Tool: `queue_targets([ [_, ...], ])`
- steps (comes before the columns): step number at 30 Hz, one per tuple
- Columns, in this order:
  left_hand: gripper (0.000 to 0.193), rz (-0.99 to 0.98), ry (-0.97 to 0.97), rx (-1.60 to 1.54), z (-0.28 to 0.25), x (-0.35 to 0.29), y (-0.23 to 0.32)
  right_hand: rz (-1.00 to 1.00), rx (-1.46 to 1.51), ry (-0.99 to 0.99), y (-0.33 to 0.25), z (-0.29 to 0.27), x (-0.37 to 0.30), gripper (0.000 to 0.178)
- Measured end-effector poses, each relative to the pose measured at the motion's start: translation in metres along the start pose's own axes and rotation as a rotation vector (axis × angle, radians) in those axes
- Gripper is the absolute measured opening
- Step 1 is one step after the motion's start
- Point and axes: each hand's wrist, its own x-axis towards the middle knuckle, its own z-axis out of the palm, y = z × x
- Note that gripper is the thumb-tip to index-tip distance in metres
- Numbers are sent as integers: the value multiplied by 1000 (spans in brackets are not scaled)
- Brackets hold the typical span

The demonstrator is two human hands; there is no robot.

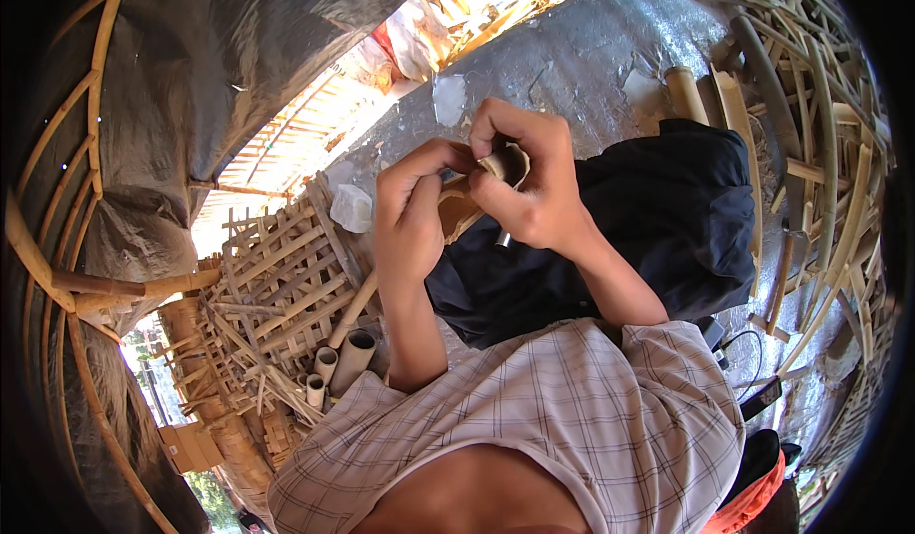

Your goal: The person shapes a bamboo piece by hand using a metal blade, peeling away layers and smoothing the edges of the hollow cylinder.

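From where I stand, the bamboo (459,212) is above the dark cloth (658,210), fingers of left hand (410,208) and right hand (536,180) curled gripping it, its hollow end already open, not yet set down; what else remains, cannot tell.

One left hand (408,205) and one right hand (538,186), two in all, are holding at least one piece of curved bamboo (457,210) (whether the parts between the fingers are forming one piece or two, I cannot tell). On the near left, at least three open tubes (355,351) are clustering by one slatted lattice (286,265); one whitish lump (351,208) is lying farther off, and one cardboard box (191,446) is sitting left. On the far right, one thick bamboo tube (685,95) is showing; the slats (831,186) are proving too many to count.
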Motion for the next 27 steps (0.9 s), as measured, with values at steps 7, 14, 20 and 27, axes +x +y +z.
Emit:
queue_targets([
  [7, 30, -43, 21, -3, -1, 3, 2, 113, 57, 62, 0, 6, -3, 16],
  [14, 31, 3, -23, -137, -8, 11, -6, -8, 28, 39, 4, 8, 1, 17],
  [20, 29, 194, -225, -322, -19, 25, -52, 25, 94, -3, 1, 8, 2, 17],
  [27, 33, 211, -292, -492, -10, 31, -60, 19, 66, -19, 0, 1, 5, 16],
])
